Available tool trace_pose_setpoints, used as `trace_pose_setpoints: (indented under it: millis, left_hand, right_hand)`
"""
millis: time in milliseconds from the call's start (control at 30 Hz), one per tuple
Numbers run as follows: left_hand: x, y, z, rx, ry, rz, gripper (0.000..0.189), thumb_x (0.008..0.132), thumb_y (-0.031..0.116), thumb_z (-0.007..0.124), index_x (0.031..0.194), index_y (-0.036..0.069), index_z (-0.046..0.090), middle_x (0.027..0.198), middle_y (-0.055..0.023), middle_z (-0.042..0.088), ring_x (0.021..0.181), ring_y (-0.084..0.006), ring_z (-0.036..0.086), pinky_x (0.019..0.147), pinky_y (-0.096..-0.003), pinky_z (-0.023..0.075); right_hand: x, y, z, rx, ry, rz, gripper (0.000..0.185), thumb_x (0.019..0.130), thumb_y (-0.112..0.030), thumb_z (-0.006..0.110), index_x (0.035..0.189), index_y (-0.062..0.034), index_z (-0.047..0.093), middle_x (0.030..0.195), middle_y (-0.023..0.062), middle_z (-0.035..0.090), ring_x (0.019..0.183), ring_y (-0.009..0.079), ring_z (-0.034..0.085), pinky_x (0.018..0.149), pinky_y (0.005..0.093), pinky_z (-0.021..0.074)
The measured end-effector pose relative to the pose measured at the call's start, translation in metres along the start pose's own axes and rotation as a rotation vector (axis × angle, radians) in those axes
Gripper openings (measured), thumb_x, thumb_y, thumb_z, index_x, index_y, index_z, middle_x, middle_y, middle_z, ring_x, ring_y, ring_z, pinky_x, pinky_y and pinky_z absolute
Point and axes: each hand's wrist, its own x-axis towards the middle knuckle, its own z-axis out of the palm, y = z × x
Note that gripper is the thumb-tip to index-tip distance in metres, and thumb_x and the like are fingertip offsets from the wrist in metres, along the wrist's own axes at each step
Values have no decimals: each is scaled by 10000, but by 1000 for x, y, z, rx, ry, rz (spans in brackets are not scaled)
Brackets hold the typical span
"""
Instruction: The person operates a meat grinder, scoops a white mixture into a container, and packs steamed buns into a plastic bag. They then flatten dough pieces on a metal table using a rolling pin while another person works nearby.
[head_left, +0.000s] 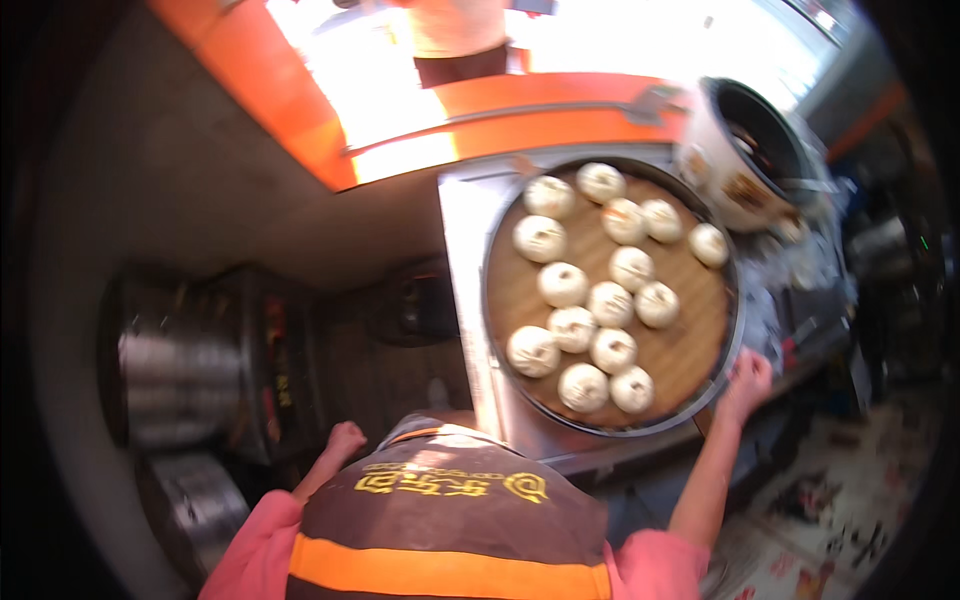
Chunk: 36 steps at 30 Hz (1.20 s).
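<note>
A large round steamer tray (694, 330) with a dark metal rim and a brown liner sits on the metal counter in front of me. Several white steamed buns (611, 304) with pleated tops are spread over it, mostly towards the left and middle. My right hand (750, 379) is beside the tray's lower right rim, fingers curled; blur hides whether it grips anything. My left hand (346, 439) hangs low at my left side, away from the counter, curled into a loose fist with nothing visible in it.
A pale rice-cooker-like pot (724, 172) with a dark interior stands behind the tray at right. Clear plastic bags (765, 307) lie along the tray's right side. Steel drums (180, 367) stand at left. Beyond the orange ledge (540, 112) is a person (457, 37).
</note>
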Motion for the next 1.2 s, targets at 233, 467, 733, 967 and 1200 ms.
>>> trace_pose_setpoints:
  millis: [233, 467, 733, 967, 1200]
  left_hand:
    - [16, 11, -2, -3, -12, 32, 65, 565, 134, 668, 595, 78, 654, 579, -76, 625, 598, -237, 643, 579, -379, 514]
    - [-13, -4, 12, -247, -46, 7, 88, 609, 97, 708, 621, 69, 625, 586, -58, 629, 504, -155, 612, 496, -329, 489]
    - [-26, -68, 12, -453, -15, -25, 97, 657, 95, 688, 619, 48, 613, 574, -57, 618, 448, -140, 580, 425, -300, 464]
    - [-13, -74, -42, -724, 120, 88, 237, 801, 226, 639, 674, 29, 606, 595, -45, 613, 455, -114, 564, 415, -253, 445]
    - [-25, -68, -221, -974, 538, 491, 248, 907, 276, 549, 804, 51, 552, 657, -28, 600, 537, -89, 559, 510, -230, 460]
  right_hand:
    - [-139, -37, 21, -235, -219, 4, 236, 759, -116, 667, 875, 78, 598, 860, 143, 612, 758, 215, 542, 699, 325, 465]
    - [-170, -38, 44, -32, -486, -120, 110, 727, 20, 666, 807, 52, 597, 777, 87, 592, 693, 177, 530, 636, 298, 468]
    - [-198, -54, 74, 82, -650, -265, 132, 741, 56, 643, 864, 37, 597, 768, 91, 593, 682, 152, 542, 594, 267, 474]
    - [-252, -86, 101, 112, -795, -149, 81, 823, 15, 560, 877, 48, 610, 704, 75, 570, 616, 131, 508, 550, 225, 428]
    - [-289, -59, 181, -103, -1185, -452, 244, 899, -154, 548, 1048, 40, 547, 841, 108, 623, 663, 147, 557, 585, 231, 473]
